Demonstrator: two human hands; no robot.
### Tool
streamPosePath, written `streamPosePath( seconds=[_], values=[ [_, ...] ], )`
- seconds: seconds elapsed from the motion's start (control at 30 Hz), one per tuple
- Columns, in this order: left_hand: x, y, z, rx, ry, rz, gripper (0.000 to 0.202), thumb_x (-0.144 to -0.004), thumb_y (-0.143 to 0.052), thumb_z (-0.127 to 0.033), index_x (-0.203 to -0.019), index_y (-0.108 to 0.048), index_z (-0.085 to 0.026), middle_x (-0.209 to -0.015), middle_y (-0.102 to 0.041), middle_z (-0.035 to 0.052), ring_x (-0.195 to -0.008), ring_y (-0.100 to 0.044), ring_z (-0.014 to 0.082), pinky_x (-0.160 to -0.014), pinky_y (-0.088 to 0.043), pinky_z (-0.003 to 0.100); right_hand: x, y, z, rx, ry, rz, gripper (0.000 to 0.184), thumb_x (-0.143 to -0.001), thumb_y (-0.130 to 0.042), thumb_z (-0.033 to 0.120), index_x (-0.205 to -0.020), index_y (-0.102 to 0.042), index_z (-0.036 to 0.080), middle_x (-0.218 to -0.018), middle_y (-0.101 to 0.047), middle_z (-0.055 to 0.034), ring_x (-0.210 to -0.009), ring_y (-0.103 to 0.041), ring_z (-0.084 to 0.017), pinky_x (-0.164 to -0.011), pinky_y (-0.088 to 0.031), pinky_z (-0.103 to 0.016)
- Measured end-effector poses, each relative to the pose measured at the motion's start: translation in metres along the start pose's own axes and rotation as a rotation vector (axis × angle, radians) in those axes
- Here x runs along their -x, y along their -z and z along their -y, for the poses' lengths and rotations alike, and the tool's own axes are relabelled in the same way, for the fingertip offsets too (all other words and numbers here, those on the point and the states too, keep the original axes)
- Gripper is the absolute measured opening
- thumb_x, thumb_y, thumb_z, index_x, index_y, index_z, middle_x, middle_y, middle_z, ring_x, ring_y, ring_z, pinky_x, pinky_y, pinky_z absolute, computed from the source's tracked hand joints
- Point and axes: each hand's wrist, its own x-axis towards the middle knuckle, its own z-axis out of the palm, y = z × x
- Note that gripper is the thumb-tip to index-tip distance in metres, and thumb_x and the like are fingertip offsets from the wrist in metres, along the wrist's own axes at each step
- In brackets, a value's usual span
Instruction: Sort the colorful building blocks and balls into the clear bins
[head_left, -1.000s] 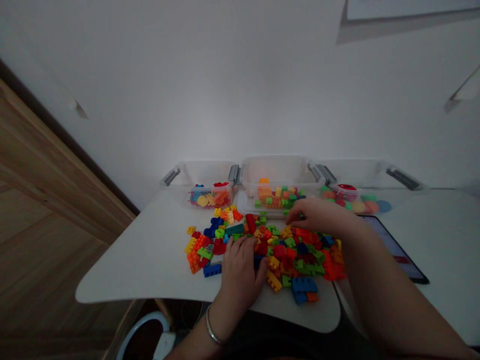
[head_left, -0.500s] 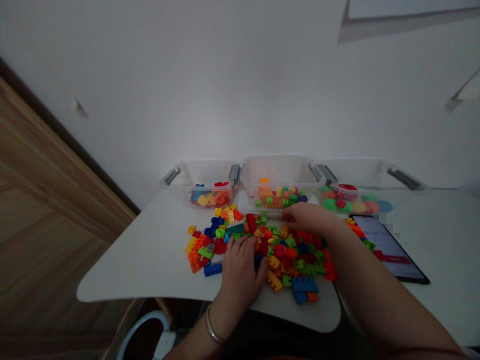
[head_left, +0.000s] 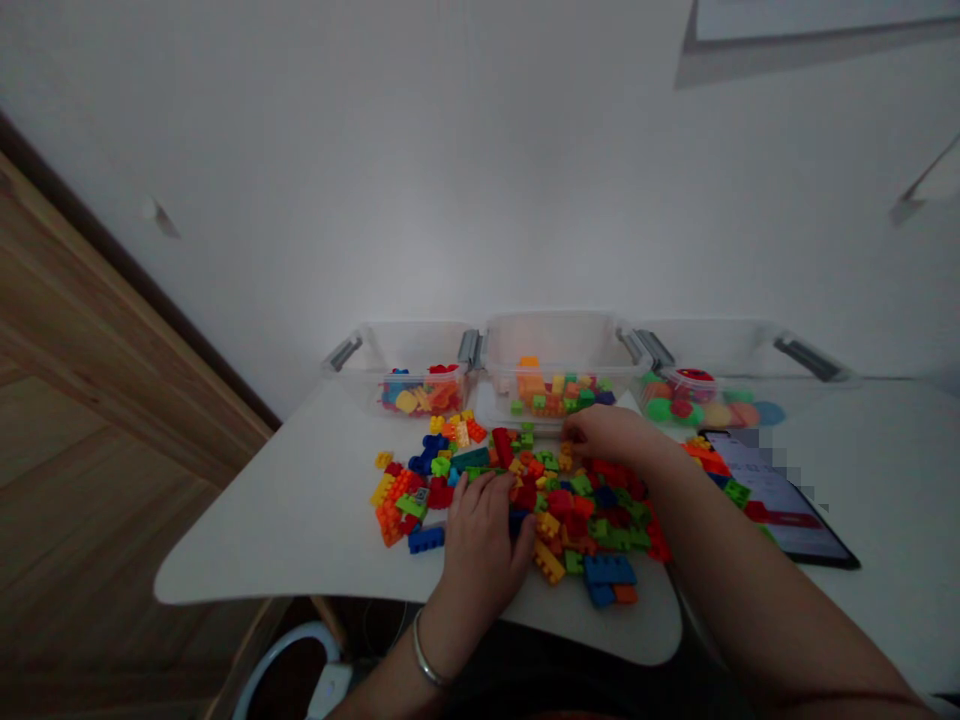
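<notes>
A heap of small plastic building blocks in many colours lies spread on the white table. My left hand rests on the near left part of the heap, palm down, its fingers stretched over the blocks and holding none that I can see. At the heap's far edge my right hand is bent downward, fingertips pinched at a small yellow building block. The rest of that hand's grip is hidden behind its back. Below, a blue block lies near the table's front edge.
Three clear plastic boxes stand along the wall: a left one with mixed pieces, a middle one with blocks, a right one with round pieces. A tablet lies at the right, beside blocks partly behind my forearm.
My right hand has shifted slightly left, and the yellow block now shows at its fingertips. More blocks show beside the tablet past my right forearm. My left hand stays put.
</notes>
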Motion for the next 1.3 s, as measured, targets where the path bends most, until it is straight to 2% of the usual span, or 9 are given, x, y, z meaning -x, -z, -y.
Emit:
streamPosePath(
  seconds=[0.33, 0.5, 0.6, 0.73, 0.93, 1.03, 1.13, 1.23, 1.3],
  values=[
    [0.001, -0.001, 0.001, 0.004, 0.006, -0.001, 0.037, -0.085, -0.057, -0.026, -0.12, -0.055, -0.014, -0.118, -0.067, 0.0124, -0.114, -0.059, 0.0309, -0.106, -0.04, 0.058, 0.009, 0.011, -0.003, 0.045, -0.025, -0.094, 0.029, -0.08, -0.056, 0.032, -0.103, -0.073, 0.029, -0.103, -0.074, -0.0055, -0.096, -0.068, -0.026, -0.076, -0.05, -0.034],
    [0.001, -0.001, 0.0, 0.008, 0.01, 0.006, 0.036, -0.086, -0.056, -0.026, -0.12, -0.054, -0.014, -0.118, -0.067, 0.0126, -0.114, -0.059, 0.0309, -0.106, -0.04, 0.059, 0.013, 0.01, -0.001, 0.01, 0.011, 0.02, 0.038, -0.073, -0.064, 0.033, -0.11, -0.071, 0.027, -0.11, -0.073, -0.0064, -0.098, -0.068, -0.027, -0.076, -0.05, -0.034],
    [0.001, -0.001, 0.0, 0.005, 0.011, 0.003, 0.037, -0.085, -0.056, -0.025, -0.12, -0.055, -0.014, -0.118, -0.067, 0.0124, -0.114, -0.059, 0.0309, -0.106, -0.041, 0.058, 0.011, 0.006, 0.003, 0.019, -0.009, 0.049, 0.037, -0.074, -0.062, 0.029, -0.109, -0.072, 0.026, -0.11, -0.073, -0.0081, -0.099, -0.068, -0.028, -0.077, -0.051, -0.035],
    [0.0, 0.0, 0.0, 0.003, 0.005, 0.002, 0.037, -0.085, -0.057, -0.026, -0.12, -0.055, -0.014, -0.118, -0.067, 0.0126, -0.114, -0.059, 0.0307, -0.105, -0.041, 0.058, 0.007, 0.002, 0.008, 0.043, 0.0, 0.016, 0.032, -0.078, -0.057, 0.024, -0.106, -0.074, 0.025, -0.106, -0.074, -0.0098, -0.097, -0.069, -0.028, -0.075, -0.051, -0.034],
    [0.0, 0.0, 0.0, 0.012, 0.011, 0.004, 0.038, -0.085, -0.057, -0.025, -0.121, -0.055, -0.014, -0.118, -0.067, 0.0122, -0.113, -0.06, 0.0308, -0.106, -0.041, 0.059, 0.018, 0.017, 0.005, 0.018, 0.005, -0.071, 0.031, -0.083, -0.058, 0.032, -0.11, -0.07, 0.024, -0.103, -0.073, -0.0095, -0.092, -0.068, -0.026, -0.071, -0.048, -0.031],
    [0.0, 0.0, 0.0, 0.023, 0.012, -0.001, 0.038, -0.084, -0.057, -0.024, -0.121, -0.054, -0.014, -0.118, -0.067, 0.0122, -0.113, -0.059, 0.0306, -0.106, -0.04, 0.059, 0.035, 0.032, -0.002, -0.102, 0.088, -0.272, 0.031, -0.083, -0.058, 0.032, -0.111, -0.068, 0.024, -0.093, -0.072, -0.0058, -0.08, -0.065, -0.02, -0.067, -0.045, -0.028],
    [0.0, 0.0, 0.001, 0.031, 0.018, 0.006, 0.037, -0.085, -0.056, -0.025, -0.12, -0.055, -0.014, -0.117, -0.067, 0.0123, -0.113, -0.059, 0.0303, -0.107, -0.04, 0.059, 0.049, 0.042, -0.007, -0.252, 0.077, -0.731, 0.029, -0.084, -0.056, 0.031, -0.109, -0.067, 0.021, -0.089, -0.068, -0.0052, -0.069, -0.06, -0.016, -0.065, -0.045, -0.028],
    [-0.001, 0.001, 0.001, 0.035, 0.018, 0.019, 0.038, -0.085, -0.056, -0.026, -0.121, -0.055, -0.014, -0.117, -0.067, 0.0126, -0.113, -0.059, 0.0306, -0.107, -0.039, 0.059, 0.051, 0.042, -0.009, -0.345, -0.019, -1.22, 0.026, -0.087, -0.053, 0.034, -0.106, -0.064, 0.021, -0.093, -0.065, -0.0061, -0.066, -0.056, -0.015, -0.069, -0.047, -0.031],
    [0.0, 0.001, 0.001, 0.037, 0.018, 0.021, 0.038, -0.085, -0.056, -0.026, -0.121, -0.055, -0.014, -0.118, -0.067, 0.0127, -0.114, -0.059, 0.0307, -0.108, -0.039, 0.059, 0.046, 0.038, -0.012, -0.385, -0.085, -1.408, 0.025, -0.088, -0.052, 0.037, -0.106, -0.063, 0.022, -0.097, -0.063, -0.0065, -0.07, -0.056, -0.016, -0.072, -0.049, -0.034]
  ],
)
